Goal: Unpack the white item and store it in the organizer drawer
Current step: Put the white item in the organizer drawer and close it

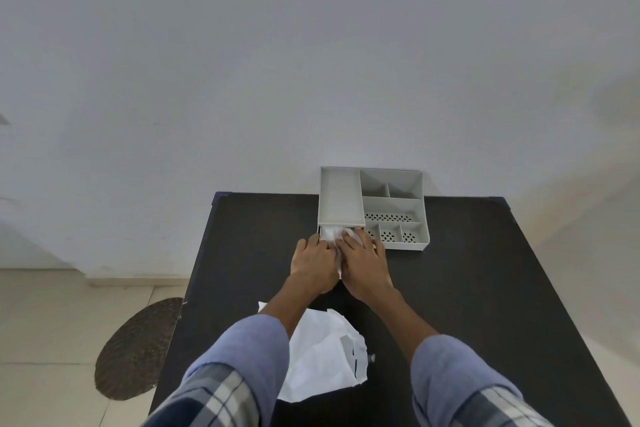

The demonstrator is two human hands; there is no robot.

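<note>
A grey organizer with several compartments stands at the far edge of the black table. Its drawer opening sits under the left section, facing me. A crumpled white item fills that opening. My left hand and my right hand lie side by side right in front of it, fingers pressed on the white item. A strip of white shows between the two hands. The drawer itself is hidden by my hands.
Opened white wrapping lies flat on the table near me, between my forearms. A brown woven mat lies on the tiled floor to the left. A pale wall stands directly behind the table.
</note>
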